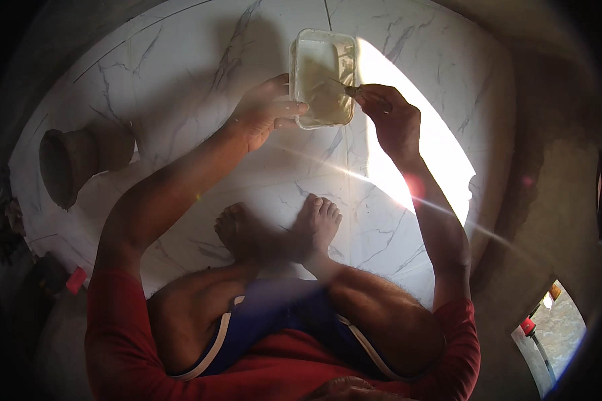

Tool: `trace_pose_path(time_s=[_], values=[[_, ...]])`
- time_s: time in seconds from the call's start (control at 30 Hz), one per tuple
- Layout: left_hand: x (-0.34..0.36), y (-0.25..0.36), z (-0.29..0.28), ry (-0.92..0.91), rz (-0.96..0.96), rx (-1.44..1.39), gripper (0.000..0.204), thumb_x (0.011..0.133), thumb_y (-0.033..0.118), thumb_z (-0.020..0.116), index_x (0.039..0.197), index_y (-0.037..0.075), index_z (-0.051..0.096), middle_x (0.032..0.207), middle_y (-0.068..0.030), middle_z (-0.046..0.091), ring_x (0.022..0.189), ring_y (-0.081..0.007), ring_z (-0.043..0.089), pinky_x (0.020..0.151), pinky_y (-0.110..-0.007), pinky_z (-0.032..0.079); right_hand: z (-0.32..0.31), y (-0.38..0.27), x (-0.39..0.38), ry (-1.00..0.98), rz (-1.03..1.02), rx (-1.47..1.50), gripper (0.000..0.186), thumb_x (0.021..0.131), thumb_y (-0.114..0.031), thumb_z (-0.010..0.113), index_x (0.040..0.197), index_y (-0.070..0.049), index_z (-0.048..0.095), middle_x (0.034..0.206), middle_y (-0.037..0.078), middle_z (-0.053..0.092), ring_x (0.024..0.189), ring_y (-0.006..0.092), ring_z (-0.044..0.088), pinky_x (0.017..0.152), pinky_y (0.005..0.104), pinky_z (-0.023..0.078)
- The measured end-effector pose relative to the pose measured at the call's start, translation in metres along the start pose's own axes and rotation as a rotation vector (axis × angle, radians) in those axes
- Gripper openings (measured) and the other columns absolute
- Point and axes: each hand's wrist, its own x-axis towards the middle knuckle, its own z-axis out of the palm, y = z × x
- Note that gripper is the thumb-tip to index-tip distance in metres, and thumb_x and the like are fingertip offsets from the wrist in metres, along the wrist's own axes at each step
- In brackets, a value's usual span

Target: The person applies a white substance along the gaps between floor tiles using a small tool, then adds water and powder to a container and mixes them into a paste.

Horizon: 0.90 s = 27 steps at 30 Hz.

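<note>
My left hand (264, 112) grips the left side of a translucent rectangular plastic container (309, 60), its thumb over the near left corner. The container is held up above the tiled floor, and a cloudy, greyish patch shows across its inside. My right hand (393, 119) is at the container's right rim, fingertips pinched on a small thin tool (350, 89). A fine pointed tip of this tool reaches in over the container; its exact kind is too small to make out.
White marble-patterned tiles (180, 160) spread around my bare feet (318, 217). A brown, flared pot-like object (67, 164) stands at the left. Bright sunlight falls on the floor beyond my right forearm. A small red item (76, 279) lies at lower left, near a dark clutter.
</note>
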Motion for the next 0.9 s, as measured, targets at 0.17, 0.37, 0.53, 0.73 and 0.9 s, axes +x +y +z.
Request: trace_pose_path(time_s=[0.17,0.37,0.53,0.73,0.9], values=[[-0.001,0.003,0.001,-0.012,0.007,0.007,0.081,0.076,0.011,0.082,0.148,0.012,0.046,0.125,-0.001,0.06,0.116,-0.017,0.06,0.094,-0.037,0.051,-0.002,-0.001,0.009,0.011,-0.02,-0.068,0.025,0.091,-0.013,0.075,0.113,-0.003,0.068,0.104,0.011,0.076,0.1,0.0202,0.074,0.083,0.0317,0.06],[-0.002,0.004,0.002,-0.018,0.004,-0.014,0.08,0.076,0.011,0.081,0.148,0.011,0.046,0.124,-0.0018,0.06,0.113,-0.0165,0.061,0.091,-0.036,0.051,0.01,0.005,-0.008,0.01,-0.307,-0.271,0.019,0.09,-0.015,0.073,0.104,-0.004,0.068,0.096,0.01,0.075,0.074,0.0264,0.074,0.066,0.0342,0.061],[0.001,0.0,-0.002,-0.007,0.007,0.007,0.078,0.077,0.011,0.08,0.147,0.01,0.046,0.124,-0.0019,0.06,0.112,-0.0162,0.061,0.089,-0.034,0.052,0.005,-0.006,-0.013,-0.02,-0.353,-0.341,0.018,0.09,-0.015,0.073,0.102,-0.004,0.066,0.089,0.01,0.075,0.072,0.0238,0.074,0.062,0.0324,0.06],[-0.003,0.005,0.001,-0.005,0.011,-0.014,0.08,0.076,0.01,0.082,0.147,0.011,0.047,0.124,-0.0011,0.06,0.111,-0.0153,0.061,0.087,-0.032,0.051,-0.004,-0.004,0.017,0.189,-0.426,-0.333,0.02,0.092,-0.014,0.073,0.106,-0.004,0.064,0.088,0.01,0.076,0.074,0.0237,0.075,0.063,0.0318,0.06],[-0.002,0.003,0.001,0.002,0.024,0.001,0.08,0.075,0.01,0.082,0.147,0.011,0.047,0.125,-0.0005,0.06,0.111,-0.0143,0.061,0.085,-0.031,0.051,0.001,-0.009,0.01,0.069,-0.407,-0.385,0.016,0.092,-0.016,0.073,0.102,-0.007,0.064,0.079,0.006,0.075,0.066,0.0224,0.073,0.058,0.0319,0.058]])
